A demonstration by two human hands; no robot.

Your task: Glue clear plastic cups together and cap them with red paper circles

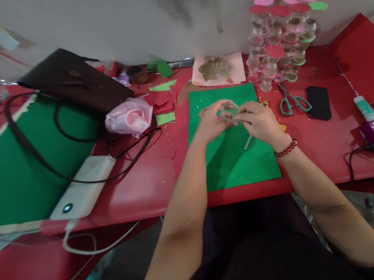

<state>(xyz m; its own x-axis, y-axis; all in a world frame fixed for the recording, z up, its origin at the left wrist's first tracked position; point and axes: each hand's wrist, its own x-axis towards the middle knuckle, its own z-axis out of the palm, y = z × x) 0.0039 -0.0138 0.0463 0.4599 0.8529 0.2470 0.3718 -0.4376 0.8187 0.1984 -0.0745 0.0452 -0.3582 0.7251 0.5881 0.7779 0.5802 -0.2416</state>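
Green sheet [221,172] lies on red desk [140,186], centre frame; transparent cup [229,110] held above it, left hand [214,118] fingers clamped on its side; right hand [258,119] near its rim, finger closure cannot be told

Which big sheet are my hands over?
The green sheet, middle front of the table; the stained pink sheet lies behind it, the red sheet off right.
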